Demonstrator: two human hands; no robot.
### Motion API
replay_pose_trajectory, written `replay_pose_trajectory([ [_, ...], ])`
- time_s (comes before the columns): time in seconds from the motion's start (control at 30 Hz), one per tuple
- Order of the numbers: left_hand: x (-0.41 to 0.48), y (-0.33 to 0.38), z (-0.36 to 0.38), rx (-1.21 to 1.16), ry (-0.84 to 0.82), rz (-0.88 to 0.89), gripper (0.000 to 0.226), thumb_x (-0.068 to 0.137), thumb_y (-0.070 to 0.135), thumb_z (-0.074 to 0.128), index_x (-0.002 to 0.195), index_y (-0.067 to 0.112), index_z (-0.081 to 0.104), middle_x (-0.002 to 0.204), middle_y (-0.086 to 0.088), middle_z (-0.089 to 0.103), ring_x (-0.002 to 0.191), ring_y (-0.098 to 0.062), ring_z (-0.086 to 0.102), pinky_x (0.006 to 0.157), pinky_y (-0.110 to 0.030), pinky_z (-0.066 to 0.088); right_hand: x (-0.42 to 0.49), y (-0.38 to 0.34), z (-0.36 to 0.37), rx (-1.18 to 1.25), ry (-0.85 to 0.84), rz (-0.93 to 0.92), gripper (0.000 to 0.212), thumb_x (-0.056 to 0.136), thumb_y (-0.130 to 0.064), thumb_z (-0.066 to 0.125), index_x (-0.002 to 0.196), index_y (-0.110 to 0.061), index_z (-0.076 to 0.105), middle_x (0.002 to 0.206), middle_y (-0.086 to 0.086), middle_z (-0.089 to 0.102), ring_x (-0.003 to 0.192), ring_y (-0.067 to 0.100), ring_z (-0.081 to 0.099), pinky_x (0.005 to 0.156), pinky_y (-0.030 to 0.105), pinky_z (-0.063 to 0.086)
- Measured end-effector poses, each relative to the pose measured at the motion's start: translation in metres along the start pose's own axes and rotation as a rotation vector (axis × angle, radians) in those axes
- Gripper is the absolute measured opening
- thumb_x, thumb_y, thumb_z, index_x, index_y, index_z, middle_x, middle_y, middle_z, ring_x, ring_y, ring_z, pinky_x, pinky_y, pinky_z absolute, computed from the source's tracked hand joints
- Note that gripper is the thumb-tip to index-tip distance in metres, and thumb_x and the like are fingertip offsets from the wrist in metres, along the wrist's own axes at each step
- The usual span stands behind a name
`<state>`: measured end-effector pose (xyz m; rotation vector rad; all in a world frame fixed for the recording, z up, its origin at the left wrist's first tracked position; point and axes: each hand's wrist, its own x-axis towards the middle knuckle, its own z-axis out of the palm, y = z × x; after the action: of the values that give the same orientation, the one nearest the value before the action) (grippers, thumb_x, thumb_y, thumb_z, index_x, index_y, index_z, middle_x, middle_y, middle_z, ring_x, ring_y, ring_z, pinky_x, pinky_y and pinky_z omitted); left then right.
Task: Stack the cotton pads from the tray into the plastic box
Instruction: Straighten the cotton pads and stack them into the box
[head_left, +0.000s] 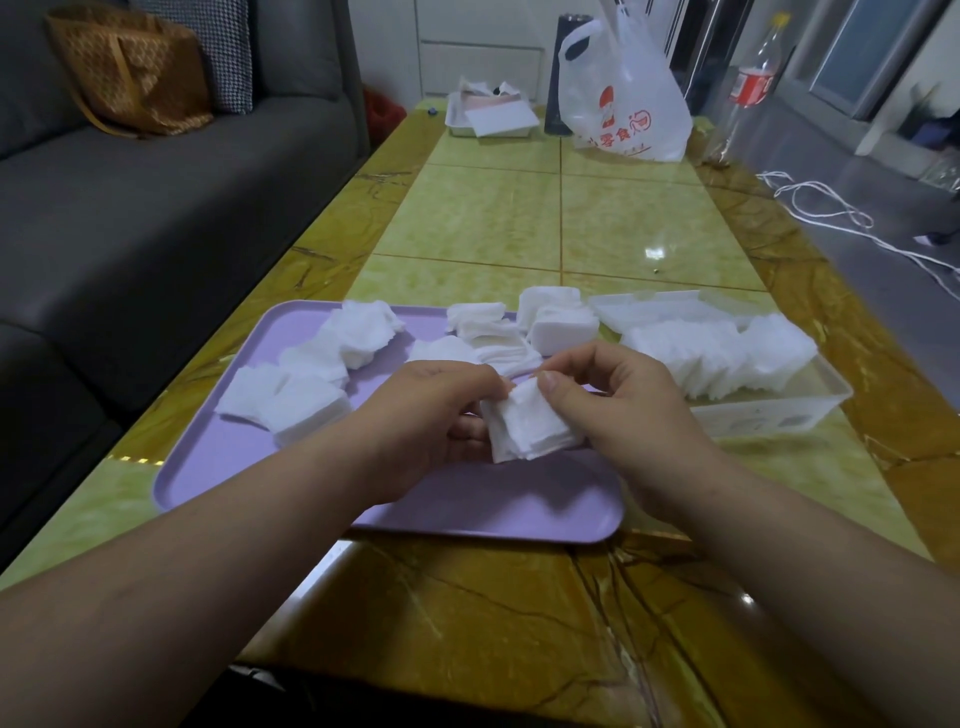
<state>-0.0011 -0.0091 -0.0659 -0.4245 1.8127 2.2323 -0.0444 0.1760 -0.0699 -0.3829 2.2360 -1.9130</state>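
With left hand and right hand, gripped one small stack of cotton pads over the tray's middle, fingers curled round it. Spotted loose pads along its far edge, plastic box, part-filled, beside its right edge.

A white plastic bag stands far down the table, a brown bag on the sofa

Bare forearms reaching in from the lower corners, left hand knuckles up, fingers curled under a small stack of white square cotton pads, right hand pinching its top edge, thumb in front.
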Motion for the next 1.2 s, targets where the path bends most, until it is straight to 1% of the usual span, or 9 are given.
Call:
replay_pose_trajectory([
  [0.2, 0.002, -0.001, 0.000, -0.004, 0.031, 0.026, 0.023, 0.084, 0.012, 0.070, 0.106, 0.003, 0.071, 0.092, -0.019, 0.065, 0.069, -0.026, 0.066, 0.069, -0.033, 0.057, -0.001, 0.003, 0.002, 0.001, -0.006, 0.026, 0.004, 0.088, -0.020, 0.075, 0.091, -0.021, 0.074, 0.091, -0.002, 0.076, 0.088, 0.018, 0.070, 0.088, 0.060, 0.057],
  [0.27, 0.004, -0.002, -0.001, -0.010, 0.017, 0.030, 0.033, 0.087, 0.013, 0.068, 0.112, -0.008, 0.068, 0.099, -0.023, 0.068, 0.084, -0.032, 0.066, 0.077, -0.038, 0.058, 0.000, 0.003, 0.001, 0.023, -0.009, 0.051, 0.018, 0.083, -0.022, 0.078, 0.100, -0.024, 0.072, 0.097, 0.002, 0.076, 0.092, 0.023, 0.072, 0.088, 0.059, 0.058],
  [0.37, 0.003, 0.002, -0.002, -0.038, -0.025, 0.021, 0.043, 0.076, 0.013, 0.063, 0.116, -0.001, 0.072, 0.116, -0.024, 0.073, 0.097, -0.036, 0.068, 0.094, -0.047, 0.057, 0.001, 0.002, 0.001, 0.080, -0.024, 0.122, 0.044, 0.078, -0.020, 0.083, 0.120, -0.022, 0.068, 0.106, 0.013, 0.076, 0.101, 0.032, 0.073, 0.092, 0.055, 0.059],
  [0.47, 0.000, 0.002, -0.004, -0.052, -0.028, 0.061, 0.034, 0.077, -0.002, 0.059, 0.108, 0.004, 0.074, 0.105, -0.023, 0.074, 0.087, -0.030, 0.072, 0.078, -0.037, 0.063, 0.000, -0.003, 0.002, 0.174, -0.030, 0.192, 0.030, 0.088, -0.008, 0.077, 0.118, -0.007, 0.070, 0.102, 0.016, 0.077, 0.095, 0.029, 0.075, 0.085, 0.041, 0.063],
  [0.53, -0.001, 0.001, -0.006, -0.053, -0.016, 0.078, 0.030, 0.087, -0.011, 0.056, 0.107, 0.004, 0.073, 0.102, -0.021, 0.074, 0.086, -0.030, 0.073, 0.077, -0.037, 0.063, -0.002, -0.007, 0.002, 0.238, -0.035, 0.224, 0.020, 0.090, -0.004, 0.074, 0.109, 0.000, 0.073, 0.092, 0.015, 0.077, 0.080, 0.023, 0.074, 0.065, 0.030, 0.062],
  [0.6, -0.002, 0.001, -0.005, -0.055, 0.014, 0.081, 0.030, 0.091, -0.013, 0.053, 0.104, 0.005, 0.073, 0.101, -0.018, 0.075, 0.086, -0.029, 0.074, 0.079, -0.038, 0.063, -0.003, -0.008, 0.003, 0.273, -0.013, 0.249, 0.020, 0.089, -0.003, 0.074, 0.108, 0.002, 0.071, 0.092, 0.018, 0.074, 0.077, 0.021, 0.072, 0.060, 0.029, 0.061],
  [0.87, 0.001, 0.002, -0.008, -0.025, 0.166, 0.066, 0.029, 0.090, -0.010, 0.059, 0.111, 0.008, 0.071, 0.101, -0.016, 0.070, 0.087, -0.029, 0.064, 0.074, -0.037, 0.061, -0.002, -0.013, 0.003, 0.327, 0.090, 0.265, 0.016, 0.091, 0.001, 0.070, 0.105, 0.001, 0.062, 0.088, 0.019, 0.072, 0.076, 0.028, 0.070, 0.069, 0.045, 0.063],
  [1.03, -0.005, 0.006, -0.004, -0.073, 0.078, 0.052, 0.030, 0.091, -0.003, 0.066, 0.120, 0.005, 0.068, 0.114, -0.019, 0.074, 0.096, -0.030, 0.072, 0.082, -0.044, 0.062, -0.003, -0.012, 0.004, 0.321, 0.038, 0.258, 0.018, 0.091, -0.001, 0.071, 0.106, 0.002, 0.061, 0.098, 0.026, 0.075, 0.081, 0.030, 0.072, 0.073, 0.044, 0.065],
  [1.2, -0.003, 0.008, -0.010, 0.039, 0.220, 0.145, 0.025, 0.094, -0.002, 0.065, 0.114, 0.010, 0.071, 0.117, -0.019, 0.074, 0.095, -0.026, 0.071, 0.093, -0.049, 0.057, 0.001, -0.006, 0.000, 0.230, 0.162, 0.227, 0.019, 0.093, -0.005, 0.072, 0.109, -0.008, 0.063, 0.082, 0.004, 0.079, 0.076, 0.020, 0.076, 0.075, 0.044, 0.065],
])
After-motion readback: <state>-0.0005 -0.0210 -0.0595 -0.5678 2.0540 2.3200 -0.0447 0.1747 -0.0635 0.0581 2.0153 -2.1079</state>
